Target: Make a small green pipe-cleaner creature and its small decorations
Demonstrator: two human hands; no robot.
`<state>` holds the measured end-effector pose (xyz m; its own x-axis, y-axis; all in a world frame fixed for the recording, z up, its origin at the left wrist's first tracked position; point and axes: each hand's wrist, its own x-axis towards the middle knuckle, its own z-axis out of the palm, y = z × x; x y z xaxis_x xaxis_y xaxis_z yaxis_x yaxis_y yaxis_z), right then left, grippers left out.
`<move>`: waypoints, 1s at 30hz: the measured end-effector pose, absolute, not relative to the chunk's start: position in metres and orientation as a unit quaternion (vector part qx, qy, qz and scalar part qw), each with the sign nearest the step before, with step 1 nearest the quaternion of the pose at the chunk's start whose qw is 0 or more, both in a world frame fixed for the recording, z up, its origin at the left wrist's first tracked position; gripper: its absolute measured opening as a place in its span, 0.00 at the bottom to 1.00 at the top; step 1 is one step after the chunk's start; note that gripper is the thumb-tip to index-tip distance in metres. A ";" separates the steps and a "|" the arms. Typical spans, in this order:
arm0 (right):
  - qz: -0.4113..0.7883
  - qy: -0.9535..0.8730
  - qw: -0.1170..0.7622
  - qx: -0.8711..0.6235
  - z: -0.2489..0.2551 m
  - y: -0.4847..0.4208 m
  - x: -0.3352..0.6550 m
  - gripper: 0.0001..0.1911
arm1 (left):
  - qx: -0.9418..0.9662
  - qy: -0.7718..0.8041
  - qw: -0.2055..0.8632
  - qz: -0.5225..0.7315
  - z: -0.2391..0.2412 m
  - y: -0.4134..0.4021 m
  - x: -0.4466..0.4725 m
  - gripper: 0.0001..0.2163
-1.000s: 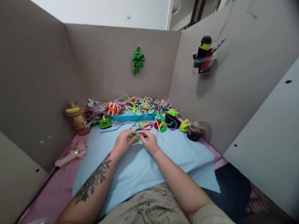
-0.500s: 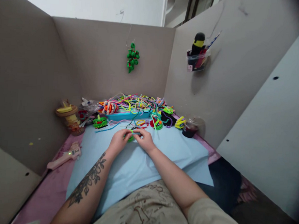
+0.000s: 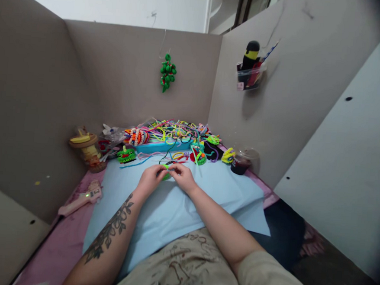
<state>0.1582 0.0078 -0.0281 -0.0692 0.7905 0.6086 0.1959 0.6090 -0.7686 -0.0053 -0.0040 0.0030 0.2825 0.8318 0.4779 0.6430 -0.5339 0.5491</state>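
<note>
My left hand (image 3: 151,177) and my right hand (image 3: 183,176) meet over the light blue sheet (image 3: 205,204), fingertips pinched close together. Between them is a small bright green piece (image 3: 166,174), looking like bent fuzzy pipe cleaner; my fingers hide part of it. Both hands are closed on it. Just beyond the fingers lie red-handled scissors or pliers (image 3: 177,162), partly covered. A blue pipe cleaner (image 3: 132,166) rests on the sheet to the left, near a green fuzzy figure (image 3: 126,155) with red on it. Another red and green figure (image 3: 199,157) sits right of the hands.
A blue tray (image 3: 163,146) heaped with colourful pipe cleaners (image 3: 178,131) stands at the back. A pink glue gun (image 3: 82,200) lies at left below a lidded cup (image 3: 91,153). A dark drink cup (image 3: 240,163) stands at right. Grey partitions (image 3: 133,69) enclose the table.
My hands stay nearly in place, with small finger shifts around the green piece. The bluish strand showing between the fingers earlier is now less visible. The whole view has shifted slightly.
</note>
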 end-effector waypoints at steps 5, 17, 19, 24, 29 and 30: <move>0.264 -0.689 0.577 -0.349 -0.028 0.009 0.159 0.05 | 0.798 0.463 0.125 0.364 0.003 -0.003 -0.005 0.08; 0.299 -0.658 0.592 -0.358 -0.028 0.007 0.158 0.10 | 0.801 0.459 0.097 0.371 0.004 -0.003 -0.008 0.08; 0.306 -0.653 0.592 -0.359 -0.029 0.008 0.158 0.09 | 0.804 0.456 0.087 0.372 0.004 -0.003 -0.008 0.08; 0.315 -0.652 0.593 -0.352 -0.029 0.008 0.157 0.06 | 0.812 0.452 0.079 0.360 0.003 -0.004 -0.006 0.09; 0.314 -0.659 0.599 -0.327 -0.027 0.006 0.158 0.04 | 0.815 0.461 0.078 0.344 0.000 -0.003 -0.005 0.09; 0.316 -0.660 0.600 -0.323 -0.026 0.006 0.158 0.04 | 0.815 0.462 0.078 0.342 -0.001 -0.003 -0.006 0.09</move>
<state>0.1582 0.0058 -0.0264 -0.0710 0.8057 0.5881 0.0456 0.5916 -0.8050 -0.0055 -0.0025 -0.0009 0.3396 0.8057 0.4852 0.6995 -0.5613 0.4424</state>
